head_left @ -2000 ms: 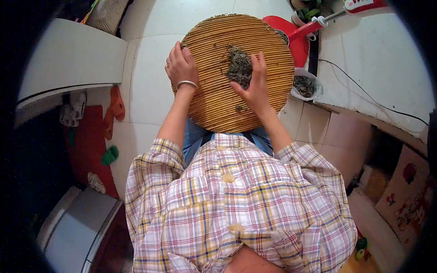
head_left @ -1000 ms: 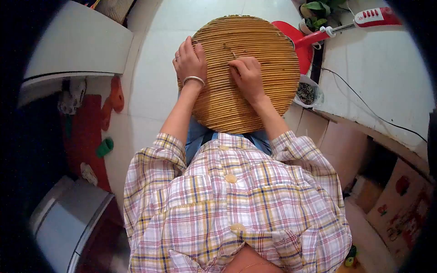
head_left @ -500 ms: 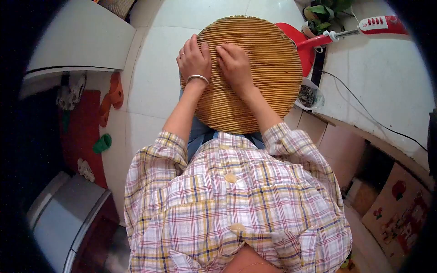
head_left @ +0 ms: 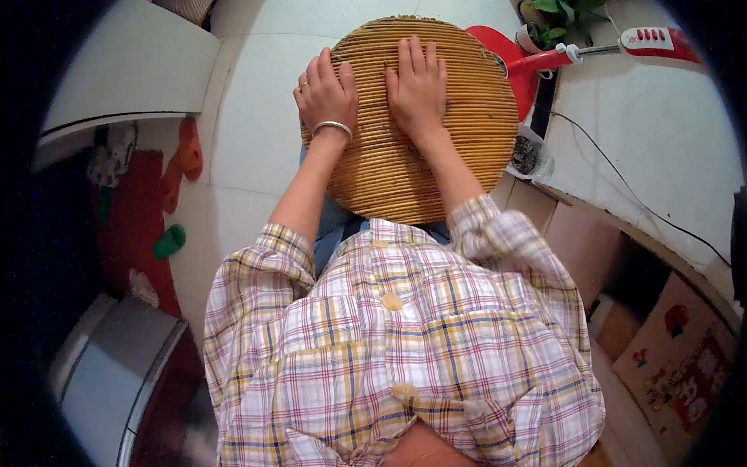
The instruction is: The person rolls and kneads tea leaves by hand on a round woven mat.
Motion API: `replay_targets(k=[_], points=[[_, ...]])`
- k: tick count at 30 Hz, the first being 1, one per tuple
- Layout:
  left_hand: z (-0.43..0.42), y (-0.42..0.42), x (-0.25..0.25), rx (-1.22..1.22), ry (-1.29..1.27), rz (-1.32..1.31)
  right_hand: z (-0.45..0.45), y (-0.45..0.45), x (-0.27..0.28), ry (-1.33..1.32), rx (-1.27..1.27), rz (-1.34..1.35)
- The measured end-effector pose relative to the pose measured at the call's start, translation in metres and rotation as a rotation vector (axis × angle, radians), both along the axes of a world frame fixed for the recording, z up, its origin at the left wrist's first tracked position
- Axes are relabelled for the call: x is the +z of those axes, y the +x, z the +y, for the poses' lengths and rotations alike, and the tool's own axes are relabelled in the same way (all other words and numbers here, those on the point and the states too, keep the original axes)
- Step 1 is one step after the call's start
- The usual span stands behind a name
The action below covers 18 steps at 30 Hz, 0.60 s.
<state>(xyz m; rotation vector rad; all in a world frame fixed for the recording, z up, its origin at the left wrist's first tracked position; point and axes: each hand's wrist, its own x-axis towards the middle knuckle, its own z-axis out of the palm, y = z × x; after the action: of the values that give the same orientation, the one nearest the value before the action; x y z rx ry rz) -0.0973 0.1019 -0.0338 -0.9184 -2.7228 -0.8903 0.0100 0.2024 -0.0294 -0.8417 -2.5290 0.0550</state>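
Note:
A round mat of thin yellow-brown stalks (head_left: pixel 373 179) laid side by side rests across my lap, over blue trousers. On its upper left part lies my left hand (head_left: pixel 327 97), open, fingers stretched toward the far edge; it wears a ring and a silver bangle. My right hand (head_left: pixel 420 89) is spread flat near the mat's upper middle, fingers straight and thumb to the side. Neither hand grips anything that I can see. Beside the right thumb a small dark mark shows on the stalks.
Right of the mat are a red round-headed object with a handle (head_left: pixel 548 59), a clear bag with dark contents (head_left: pixel 527 156) and a potted plant (head_left: pixel 556 15). A black cable (head_left: pixel 615 167) crosses the pale surface. Orange slippers (head_left: pixel 189 152) and a green one (head_left: pixel 169 242) lie left.
My right hand has gone from curled fingers to lying flat, slightly farther up and right on the mat. My left hand has shifted slightly left. The view has moved a little.

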Motion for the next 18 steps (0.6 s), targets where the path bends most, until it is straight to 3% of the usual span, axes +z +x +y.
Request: replay_targets(k=[3, 9, 15, 18], points=[[-0.003, -0.001, 0.001, 0.000, -0.009, 0.010, 0.010, -0.011, -0.001, -0.022, 0.052, 0.057], [0.000, -0.001, 0.000, -0.003, 0.019, 0.034, -0.042, 0.063, -0.003, -0.131, 0.066, -0.105], [0.002, -0.002, 0.000, -0.005, 0.008, 0.066, 0.007, -0.001, -0.003, 0.027, -0.029, 0.015], [0.001, -0.002, 0.000, 0.010, -0.044, 0.012, 0.017, -0.002, -0.006, -0.040, 0.042, 0.015]])
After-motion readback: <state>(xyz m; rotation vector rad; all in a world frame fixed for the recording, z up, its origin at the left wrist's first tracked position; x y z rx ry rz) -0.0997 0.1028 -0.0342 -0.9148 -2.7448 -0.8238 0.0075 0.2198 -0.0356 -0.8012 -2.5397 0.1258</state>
